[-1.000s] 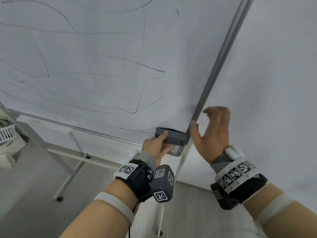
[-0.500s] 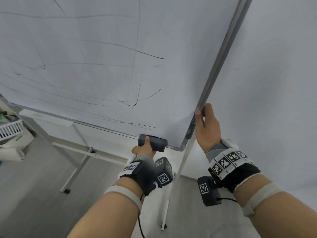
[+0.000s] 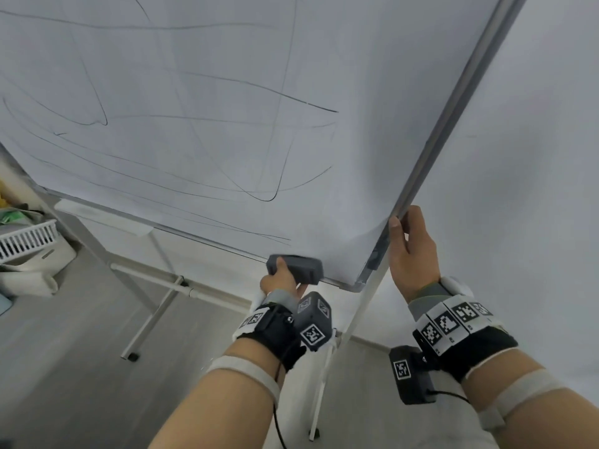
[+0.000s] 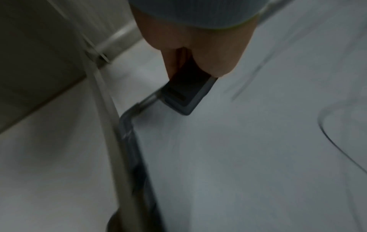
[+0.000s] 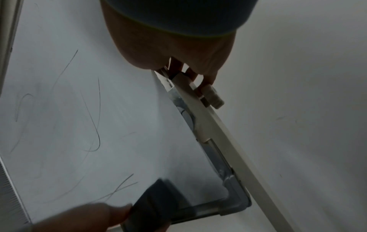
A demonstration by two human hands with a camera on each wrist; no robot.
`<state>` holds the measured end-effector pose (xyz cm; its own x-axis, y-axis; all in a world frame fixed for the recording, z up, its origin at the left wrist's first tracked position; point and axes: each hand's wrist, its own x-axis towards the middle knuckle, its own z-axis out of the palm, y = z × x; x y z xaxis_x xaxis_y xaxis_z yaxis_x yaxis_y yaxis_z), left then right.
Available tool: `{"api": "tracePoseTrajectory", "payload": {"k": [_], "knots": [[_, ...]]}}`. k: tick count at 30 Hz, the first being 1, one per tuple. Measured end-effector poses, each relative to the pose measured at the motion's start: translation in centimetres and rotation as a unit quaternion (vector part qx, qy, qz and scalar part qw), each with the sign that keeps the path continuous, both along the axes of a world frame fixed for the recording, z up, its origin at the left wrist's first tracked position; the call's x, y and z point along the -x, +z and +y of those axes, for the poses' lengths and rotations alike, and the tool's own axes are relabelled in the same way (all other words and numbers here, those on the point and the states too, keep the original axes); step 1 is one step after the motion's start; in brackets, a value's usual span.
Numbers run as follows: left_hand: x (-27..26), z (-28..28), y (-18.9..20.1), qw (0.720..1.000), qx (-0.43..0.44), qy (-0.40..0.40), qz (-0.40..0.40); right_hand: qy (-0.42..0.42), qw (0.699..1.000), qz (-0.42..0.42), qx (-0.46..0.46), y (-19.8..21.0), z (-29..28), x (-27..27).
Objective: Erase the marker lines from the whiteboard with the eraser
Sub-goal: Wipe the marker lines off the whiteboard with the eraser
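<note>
The whiteboard (image 3: 210,102) on its stand fills the upper left of the head view, crossed by thin dark marker lines (image 3: 269,197). My left hand (image 3: 281,280) grips the dark grey eraser (image 3: 296,267) and holds it against the board's bottom edge, a little left of the lower right corner. In the left wrist view the eraser (image 4: 187,94) sits flat on the board by the frame. My right hand (image 3: 409,254) clasps the board's right frame edge (image 3: 453,102) just above that corner, fingers wrapped behind it. The strip between the eraser and the corner shows no lines.
A white wall (image 3: 534,189) stands right of the board. The stand's legs (image 3: 155,315) and crossbar reach the grey floor below. A white slatted basket (image 3: 27,236) and bags sit at the far left. A marker tray (image 3: 103,218) hangs under the board's bottom rail.
My left hand slid the eraser leftward along the bottom edge, away from the corner. My right hand, open beside the frame a second ago, has closed on the right edge.
</note>
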<state>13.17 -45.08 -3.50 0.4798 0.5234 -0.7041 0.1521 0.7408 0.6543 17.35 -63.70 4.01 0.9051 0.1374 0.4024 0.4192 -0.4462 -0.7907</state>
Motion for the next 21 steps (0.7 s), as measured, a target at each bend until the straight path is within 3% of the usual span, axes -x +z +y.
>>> {"api": "tracePoseTrajectory", "payload": {"k": [5, 9, 11, 13, 17, 19, 21], "knots": [[0.5, 1.8, 2.5, 1.000, -0.015, -0.010, -0.008, -0.005, 1.000, 0.009, 0.001, 0.0, 0.0, 0.0], [0.1, 1.2, 7.3, 0.990, -0.085, 0.031, -0.110, -0.004, 1.000, 0.020, -0.010, 0.8, 0.3, 0.2], [0.1, 0.0, 9.9, 0.972, -0.171, 0.016, -0.158, 0.002, 1.000, 0.025, -0.011, 1.0, 0.4, 0.3], [0.2, -1.3, 12.5, 0.926, -0.331, -0.021, -0.180, 0.013, 0.999, 0.029, -0.018, 1.9, 0.5, 0.4], [0.8, -3.0, 16.2, 0.776, -0.579, -0.063, -0.240, -0.005, 0.995, -0.029, -0.098, 7.1, 1.2, 0.0], [0.7, -3.2, 17.1, 0.692, -0.679, -0.075, -0.234, -0.028, 0.986, -0.076, -0.143, 10.0, 1.9, -0.5], [0.5, -3.1, 17.6, 0.628, -0.743, -0.076, -0.219, -0.046, 0.979, -0.106, -0.167, 12.0, 2.4, -0.9]]}}
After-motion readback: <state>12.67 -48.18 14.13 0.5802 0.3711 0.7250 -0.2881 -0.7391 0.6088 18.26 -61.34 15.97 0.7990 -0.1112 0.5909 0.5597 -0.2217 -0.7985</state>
